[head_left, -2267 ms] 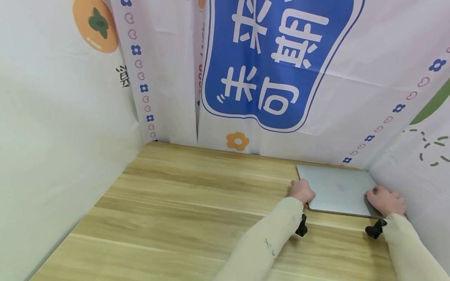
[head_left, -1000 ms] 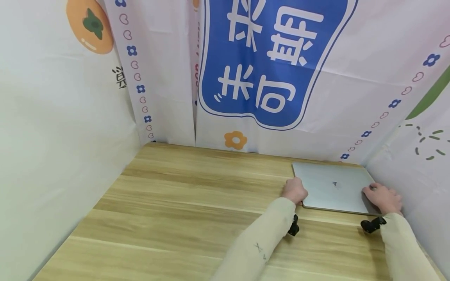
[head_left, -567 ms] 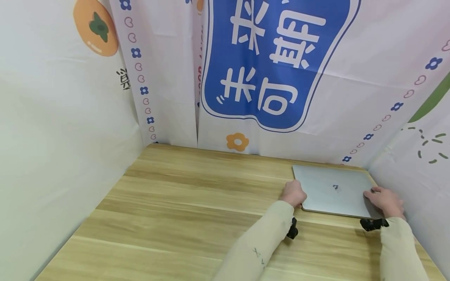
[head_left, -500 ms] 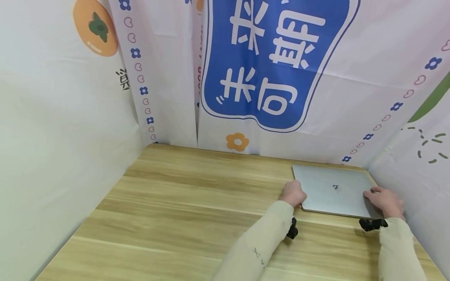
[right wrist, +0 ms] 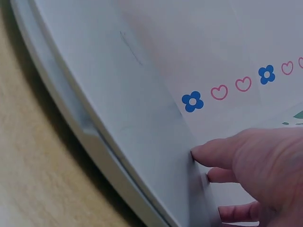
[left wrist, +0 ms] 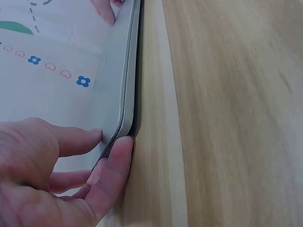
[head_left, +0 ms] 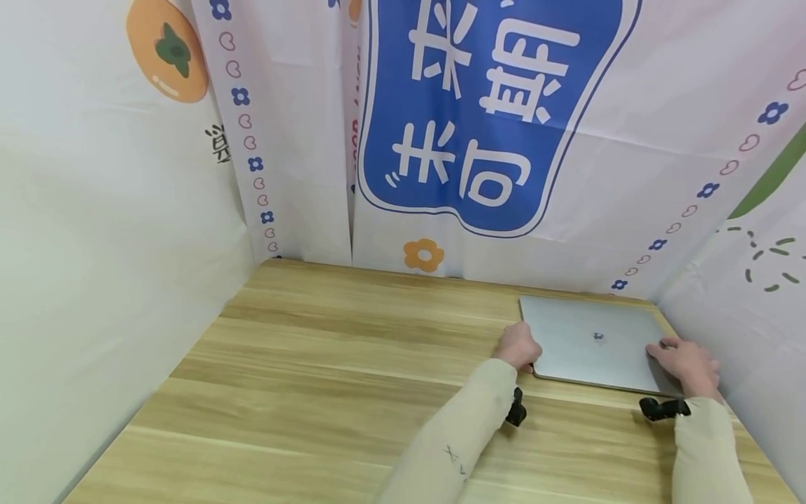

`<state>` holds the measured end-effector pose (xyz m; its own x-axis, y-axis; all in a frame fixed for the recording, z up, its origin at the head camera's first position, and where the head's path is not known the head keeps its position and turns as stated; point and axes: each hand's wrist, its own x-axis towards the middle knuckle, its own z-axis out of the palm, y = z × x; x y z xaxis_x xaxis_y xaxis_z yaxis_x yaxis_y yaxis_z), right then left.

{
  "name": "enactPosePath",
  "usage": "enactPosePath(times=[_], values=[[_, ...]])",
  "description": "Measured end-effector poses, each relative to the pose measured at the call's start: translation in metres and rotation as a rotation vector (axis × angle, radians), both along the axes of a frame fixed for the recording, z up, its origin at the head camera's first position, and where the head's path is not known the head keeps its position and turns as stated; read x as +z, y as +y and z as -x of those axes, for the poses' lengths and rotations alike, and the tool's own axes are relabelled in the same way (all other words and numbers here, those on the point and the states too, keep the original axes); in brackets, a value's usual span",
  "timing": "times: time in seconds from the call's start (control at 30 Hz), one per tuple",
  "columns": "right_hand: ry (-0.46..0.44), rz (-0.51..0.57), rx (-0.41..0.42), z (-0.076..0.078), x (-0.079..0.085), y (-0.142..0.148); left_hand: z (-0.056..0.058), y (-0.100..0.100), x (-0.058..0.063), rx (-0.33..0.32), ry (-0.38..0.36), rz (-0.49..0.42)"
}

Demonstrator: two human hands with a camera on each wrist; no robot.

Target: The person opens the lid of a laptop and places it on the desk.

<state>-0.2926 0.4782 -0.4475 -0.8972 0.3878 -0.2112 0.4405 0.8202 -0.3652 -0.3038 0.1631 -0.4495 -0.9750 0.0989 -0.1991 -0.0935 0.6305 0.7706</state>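
Note:
A closed silver laptop (head_left: 585, 343) lies flat at the back right of the wooden table, a small dark logo on its lid. My left hand (head_left: 518, 345) grips its left edge by the near corner. In the left wrist view, the thumb of the left hand (left wrist: 31, 165) is on the lid and the fingers curl under the corner. Along the right side, my right hand (head_left: 686, 362) holds the laptop with the thumb on the lid. The right wrist view shows the fingers of the right hand (right wrist: 270, 165) bent over the far edge, their tips partly hidden.
White printed cloth walls (head_left: 126, 245) stand around the table; the right wall is close beside my right hand. A blue sign with white characters (head_left: 478, 119) is printed on the back cloth. Bare wood tabletop (head_left: 315, 392) stretches across the left and front.
Both hands and the laptop have shifted a little to the left and slightly nearer to me. The hold on both sides looks the same. The head view has swayed slightly.

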Motion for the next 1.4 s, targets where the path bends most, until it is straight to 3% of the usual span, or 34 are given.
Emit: enactPosePath(times=[0.57,1.0,1.4], values=[[0.004,0.01,0.002,-0.007,0.005,-0.006,-0.002,-0.004,0.004,-0.014,-0.013,-0.015],[0.008,0.011,0.017,-0.005,0.009,-0.011,0.003,-0.01,0.004,-0.02,-0.01,-0.017],[0.01,-0.002,0.077,-0.008,0.005,-0.016,0.001,-0.017,-0.001,-0.032,-0.02,-0.021]])
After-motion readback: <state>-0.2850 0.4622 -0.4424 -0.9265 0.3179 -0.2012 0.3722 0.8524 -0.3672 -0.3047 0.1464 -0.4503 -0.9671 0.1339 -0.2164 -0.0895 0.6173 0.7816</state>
